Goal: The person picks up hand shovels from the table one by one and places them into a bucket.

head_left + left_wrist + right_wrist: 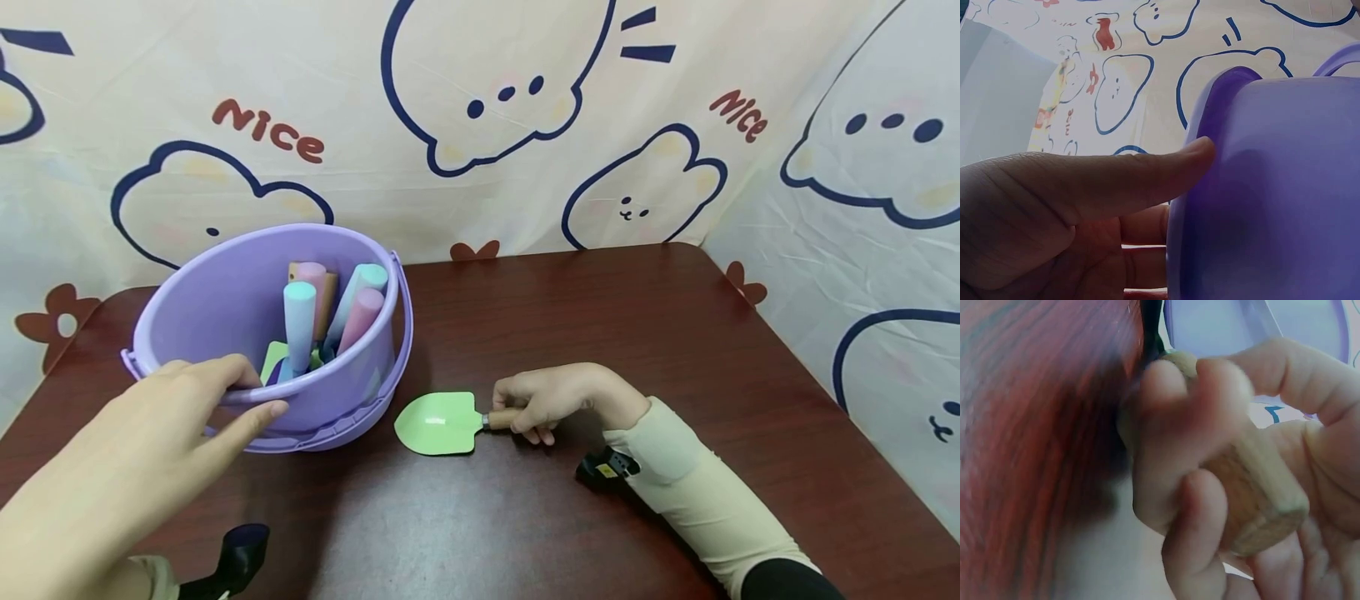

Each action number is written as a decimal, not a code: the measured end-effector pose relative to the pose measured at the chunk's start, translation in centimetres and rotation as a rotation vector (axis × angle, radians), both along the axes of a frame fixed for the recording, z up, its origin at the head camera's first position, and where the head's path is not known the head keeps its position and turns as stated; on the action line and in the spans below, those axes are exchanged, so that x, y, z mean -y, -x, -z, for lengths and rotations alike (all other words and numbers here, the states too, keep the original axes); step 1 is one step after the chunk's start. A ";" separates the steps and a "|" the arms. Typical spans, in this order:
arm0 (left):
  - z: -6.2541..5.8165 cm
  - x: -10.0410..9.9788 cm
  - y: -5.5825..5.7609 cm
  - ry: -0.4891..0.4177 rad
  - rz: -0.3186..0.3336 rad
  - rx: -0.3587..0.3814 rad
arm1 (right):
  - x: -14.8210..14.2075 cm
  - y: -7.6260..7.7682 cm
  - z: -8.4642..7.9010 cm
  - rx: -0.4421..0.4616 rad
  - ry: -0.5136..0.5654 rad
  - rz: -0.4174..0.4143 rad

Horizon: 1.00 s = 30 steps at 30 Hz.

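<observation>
A purple bucket (363, 387) stands at the left of the table. My left hand (176, 437) grips its near rim, with the fingers over the inner side and the thumb outside. The left wrist view shows the thumb (1166, 169) against the bucket wall (1297, 175). To the right of the bucket, a small garden trowel with a green blade (438, 423) lies low over the table. My right hand (558, 400) holds it by its wooden handle (1266, 494), with the blade pointing left toward the bucket. Curled fingers partly hide the handle.
Several tools with blue, pink and wooden handles (300, 312) stand inside the bucket. Its carrying handle (405, 333) hangs down along the side. Behind the dark brown table (570, 308) hangs a printed cloth (360, 75).
</observation>
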<state>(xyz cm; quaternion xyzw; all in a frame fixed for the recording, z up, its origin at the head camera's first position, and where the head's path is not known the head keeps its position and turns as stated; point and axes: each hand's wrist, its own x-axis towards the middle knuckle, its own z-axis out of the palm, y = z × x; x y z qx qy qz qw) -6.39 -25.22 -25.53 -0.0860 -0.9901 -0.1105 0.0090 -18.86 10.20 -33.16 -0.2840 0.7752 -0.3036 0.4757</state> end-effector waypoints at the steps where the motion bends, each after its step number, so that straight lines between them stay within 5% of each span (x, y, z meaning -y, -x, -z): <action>1: 0.0 0.0 0.0 0.000 0.001 0.000 | -0.1 0.1 0.0 -0.014 0.004 -0.004; 8: 0.0 0.0 0.0 0.000 0.003 0.002 | -0.7 0.5 -0.4 -0.089 0.012 -0.013; 30: 0.0 0.0 0.0 -0.001 -0.002 0.011 | -3.0 2.0 -1.6 -0.118 0.105 0.038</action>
